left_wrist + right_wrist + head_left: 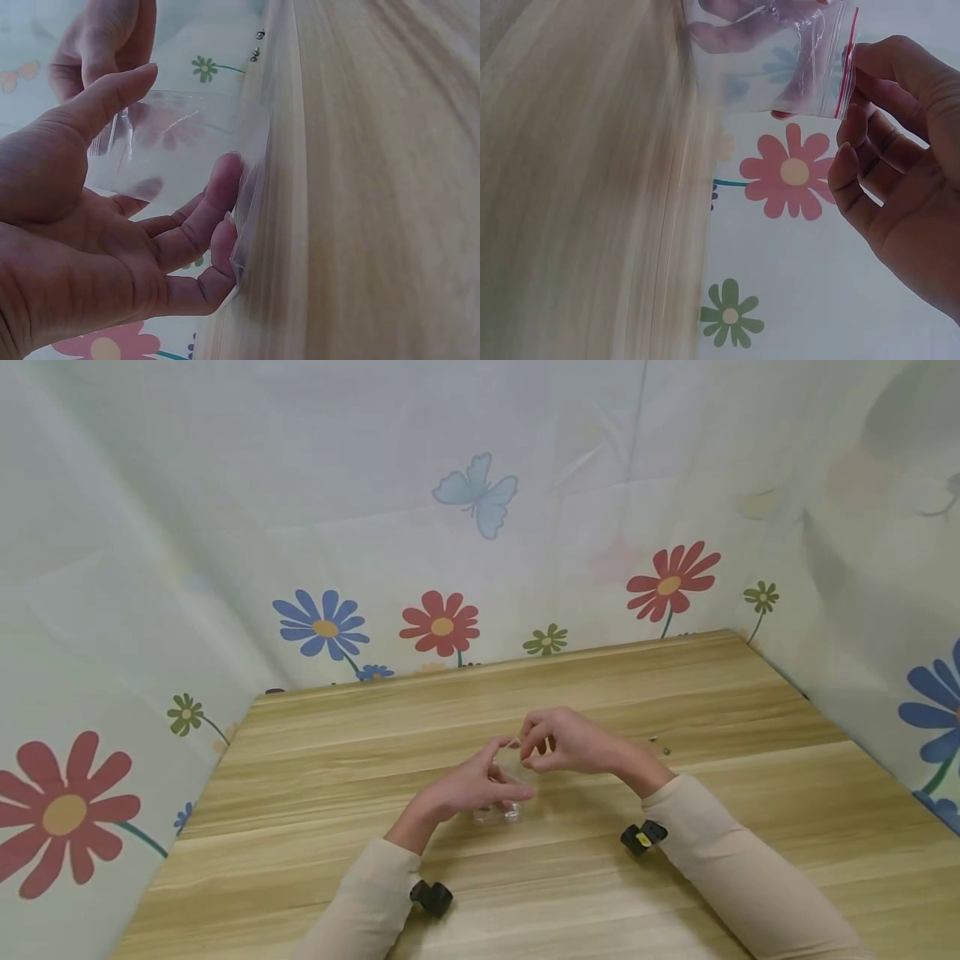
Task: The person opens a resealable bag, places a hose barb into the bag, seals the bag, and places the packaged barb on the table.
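A small clear zip bag stands upright over the wooden table, its opening edge at the top. My left hand holds it between the thumb and the fingers; in the left wrist view, fingertips show against the lower part of the bag. At the opening, my right hand pinches the edge beside the red seal line, seen in the right wrist view. Shiny clear plastic shows below the left hand on the table; whether it is the bag's bottom I cannot tell.
Two small metal pieces lie on the wooden table to the right, beyond the right wrist. A white curtain with printed flowers hangs behind the far edge and along both sides. Each wrist carries a black camera.
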A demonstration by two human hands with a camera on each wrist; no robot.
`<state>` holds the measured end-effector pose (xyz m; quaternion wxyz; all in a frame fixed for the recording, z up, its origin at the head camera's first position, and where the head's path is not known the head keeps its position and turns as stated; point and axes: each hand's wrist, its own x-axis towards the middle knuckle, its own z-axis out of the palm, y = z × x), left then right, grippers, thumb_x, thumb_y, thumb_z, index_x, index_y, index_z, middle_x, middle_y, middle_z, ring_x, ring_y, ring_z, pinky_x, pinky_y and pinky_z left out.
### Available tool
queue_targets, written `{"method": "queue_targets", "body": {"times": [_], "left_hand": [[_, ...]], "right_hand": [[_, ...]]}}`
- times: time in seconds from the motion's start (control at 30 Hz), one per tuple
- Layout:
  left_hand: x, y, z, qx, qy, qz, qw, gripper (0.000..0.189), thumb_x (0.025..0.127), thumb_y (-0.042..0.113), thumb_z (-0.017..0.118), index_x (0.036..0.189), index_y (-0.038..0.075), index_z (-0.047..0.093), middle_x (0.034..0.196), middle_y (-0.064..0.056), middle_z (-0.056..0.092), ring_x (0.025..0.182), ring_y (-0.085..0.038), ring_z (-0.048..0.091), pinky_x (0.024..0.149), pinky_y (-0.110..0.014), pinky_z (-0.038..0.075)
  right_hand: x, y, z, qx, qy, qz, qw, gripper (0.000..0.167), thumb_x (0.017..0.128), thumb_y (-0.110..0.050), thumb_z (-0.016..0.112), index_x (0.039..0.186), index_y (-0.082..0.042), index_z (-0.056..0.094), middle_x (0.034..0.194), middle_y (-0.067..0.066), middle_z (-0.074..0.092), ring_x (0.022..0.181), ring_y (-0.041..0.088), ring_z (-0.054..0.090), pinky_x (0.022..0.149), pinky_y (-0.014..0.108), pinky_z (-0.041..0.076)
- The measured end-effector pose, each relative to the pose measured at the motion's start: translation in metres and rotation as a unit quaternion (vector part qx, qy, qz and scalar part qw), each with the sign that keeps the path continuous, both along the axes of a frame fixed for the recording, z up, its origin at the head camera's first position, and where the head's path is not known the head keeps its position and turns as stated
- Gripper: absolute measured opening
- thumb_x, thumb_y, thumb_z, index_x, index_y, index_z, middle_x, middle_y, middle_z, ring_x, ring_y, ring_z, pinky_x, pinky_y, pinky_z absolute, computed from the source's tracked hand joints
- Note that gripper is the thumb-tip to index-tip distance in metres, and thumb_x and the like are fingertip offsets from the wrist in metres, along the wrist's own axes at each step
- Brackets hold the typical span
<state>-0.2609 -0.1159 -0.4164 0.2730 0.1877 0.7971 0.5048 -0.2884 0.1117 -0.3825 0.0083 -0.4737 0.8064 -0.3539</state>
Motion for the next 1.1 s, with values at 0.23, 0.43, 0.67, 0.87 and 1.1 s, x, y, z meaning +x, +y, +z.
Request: {"method": "queue_targets", "body": {"times": [0.23, 0.43, 0.67, 0.87, 1.1], "left_hand": [[0.001, 0.001, 0.001, -0.003, -0.001, 0.001, 1.0000, 0.086, 0.090, 0.035, 0.077, 0.155, 0.021, 0.022, 0.103, -0.009, 0.070, 0.090, -0.028, 0.067, 0.081, -0.042, 0.050], [0.001, 0.001, 0.002, -0.004, 0.002, -0.003, 1.0000, 0.091, 0.089, 0.034, 0.077, 0.157, 0.023, 0.018, 0.105, -0.010, 0.068, 0.090, -0.028, 0.068, 0.082, -0.044, 0.050], [0.001, 0.001, 0.002, -0.002, 0.001, -0.001, 1.0000, 0.091, 0.089, 0.033, 0.078, 0.157, 0.023, 0.018, 0.105, -0.011, 0.067, 0.089, -0.029, 0.069, 0.080, -0.044, 0.050], [0.002, 0.001, 0.002, -0.006, 0.002, 0.002, 1.0000, 0.089, 0.089, 0.036, 0.077, 0.157, 0.025, 0.020, 0.104, -0.012, 0.066, 0.089, -0.030, 0.068, 0.078, -0.044, 0.049], [0.001, 0.001, 0.002, -0.009, 0.000, 0.009, 0.9999, 0.089, 0.088, 0.035, 0.078, 0.155, 0.022, 0.021, 0.098, -0.016, 0.065, 0.086, -0.031, 0.067, 0.075, -0.042, 0.049]], "right_hand": [[0.001, -0.001, -0.003, 0.005, -0.012, -0.001, 0.9999, 0.012, 0.087, -0.001, 0.072, 0.087, -0.011, 0.078, 0.093, -0.001, 0.064, 0.076, 0.020, 0.059, 0.064, 0.029, 0.050], [0.002, -0.004, -0.002, 0.004, -0.015, 0.002, 0.9999, 0.009, 0.086, -0.001, 0.072, 0.087, -0.007, 0.078, 0.092, 0.000, 0.063, 0.075, 0.019, 0.059, 0.062, 0.026, 0.048], [0.003, -0.006, -0.002, 0.005, -0.004, 0.003, 1.0000, 0.009, 0.086, 0.000, 0.071, 0.085, -0.007, 0.078, 0.091, 0.000, 0.063, 0.073, 0.020, 0.059, 0.062, 0.025, 0.047], [0.002, -0.005, -0.002, 0.004, -0.009, 0.001, 0.9999, 0.007, 0.087, -0.003, 0.072, 0.087, -0.007, 0.078, 0.092, 0.000, 0.063, 0.073, 0.021, 0.059, 0.063, 0.026, 0.047], [-0.003, 0.005, 0.002, -0.010, 0.009, -0.001, 0.9999, 0.006, 0.087, -0.006, 0.074, 0.087, -0.010, 0.078, 0.092, -0.003, 0.064, 0.072, 0.016, 0.057, 0.061, 0.027, 0.046]]}}
